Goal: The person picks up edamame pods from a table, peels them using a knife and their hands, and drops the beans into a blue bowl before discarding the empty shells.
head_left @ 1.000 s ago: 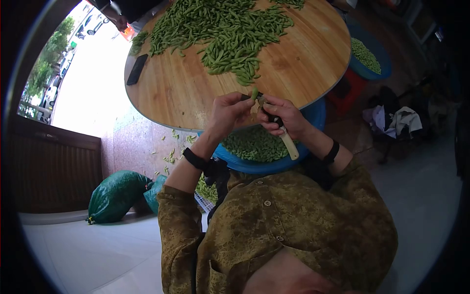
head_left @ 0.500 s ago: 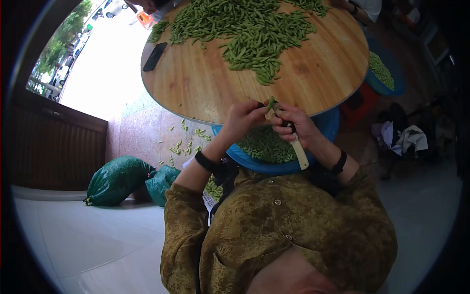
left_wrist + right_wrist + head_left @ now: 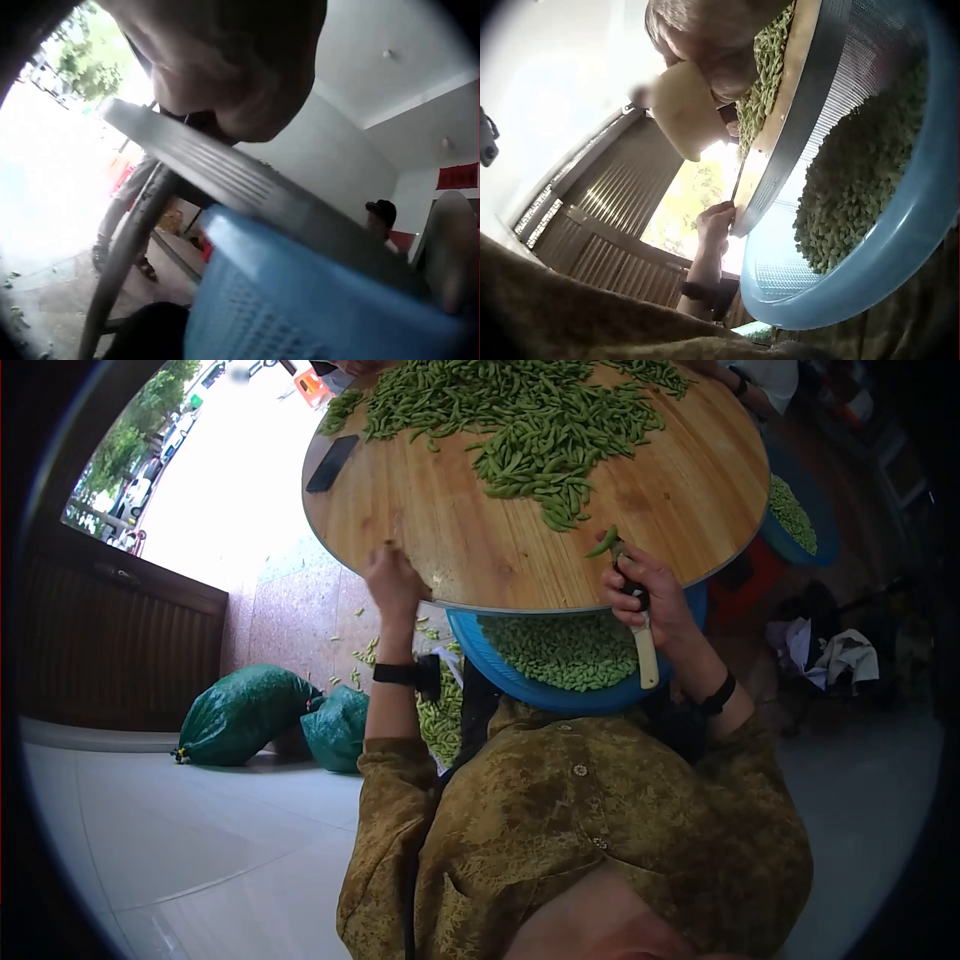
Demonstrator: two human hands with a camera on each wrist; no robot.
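Observation:
My right hand (image 3: 655, 590) holds a tool with a cream handle (image 3: 648, 655) and a dark upper part; its tip is hidden. A green soybean pod (image 3: 603, 543) sticks out at that hand's fingertips, over the near rim of the round wooden table (image 3: 420, 510). Out to the left, my left hand (image 3: 395, 582) is at the table's near-left edge with its fingers bent; I cannot tell whether anything is in them. Under the table edge, between the arms, stands a blue mesh basket (image 3: 907, 255) holding shelled green beans (image 3: 560, 650).
A large heap of pods (image 3: 530, 430) covers the table's far side. A black phone (image 3: 332, 464) lies at its left. On the floor are green sacks (image 3: 250, 710) and scattered pods (image 3: 365, 650). Another blue basin (image 3: 815, 530) of beans stands right; other people are around the table.
My hands, earlier together at the pod, have parted: the left has swung left to the table edge, while the right keeps the tool and pod and has shifted right. The head view has shifted too.

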